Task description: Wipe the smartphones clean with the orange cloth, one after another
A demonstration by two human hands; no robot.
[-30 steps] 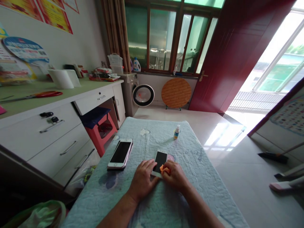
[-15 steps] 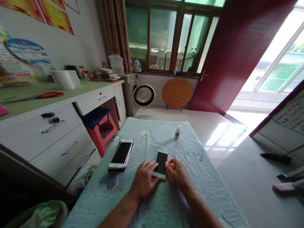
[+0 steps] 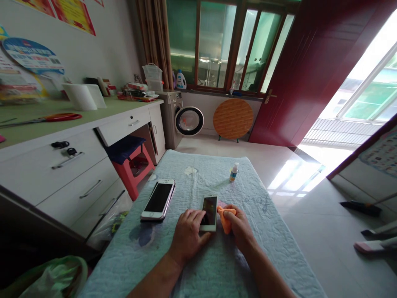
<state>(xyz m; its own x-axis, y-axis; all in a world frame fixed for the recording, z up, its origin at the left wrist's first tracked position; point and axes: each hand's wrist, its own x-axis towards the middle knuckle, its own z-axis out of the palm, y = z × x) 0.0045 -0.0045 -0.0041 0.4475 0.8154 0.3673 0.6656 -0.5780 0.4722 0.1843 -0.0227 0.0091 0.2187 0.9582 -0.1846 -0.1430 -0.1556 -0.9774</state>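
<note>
A white smartphone with a dark screen lies face up on the cloth-covered table. My left hand grips it, fingers over its left edge and thumb at the bottom edge. Just right of the phone, my right hand pinches a crumpled orange cloth, which hangs beside the phone's right edge. To the left rests a larger white phone, stacked on something dark and thin. A small spray bottle stands upright toward the table's far right corner.
Left of the table is a desk with drawers, with scissors and a paper roll on top. A red stool is partly under it. Beyond stand a washing machine with its door open and a round wooden board.
My right hand has drawn slightly right, off the phone's right edge, and more of the orange cloth shows. My left hand stays on the phone. The view has shifted slightly.
</note>
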